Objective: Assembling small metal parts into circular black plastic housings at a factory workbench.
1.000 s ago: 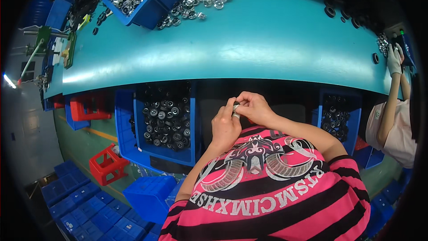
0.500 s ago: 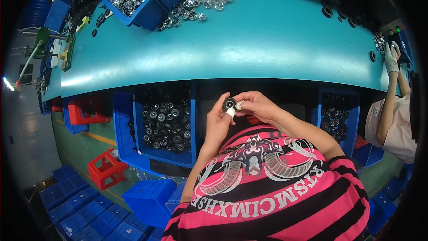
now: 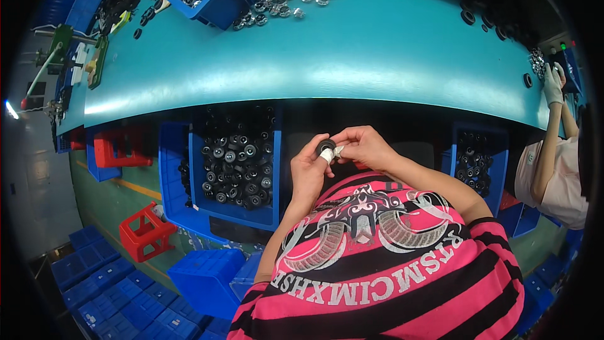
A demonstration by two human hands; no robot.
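Left hand (image 3: 308,169) and right hand (image 3: 368,148) both pinch a small black wheel (image 3: 326,145) near the striped shirt (image 3: 365,230), probably for steadiness (blue bin (image 3: 277,179) sits left, perhaps for easy reach).

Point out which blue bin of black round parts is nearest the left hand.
The blue bin just left of the left hand; its side wall comes closest, while the bin beyond the right hand stands clearly farther off.
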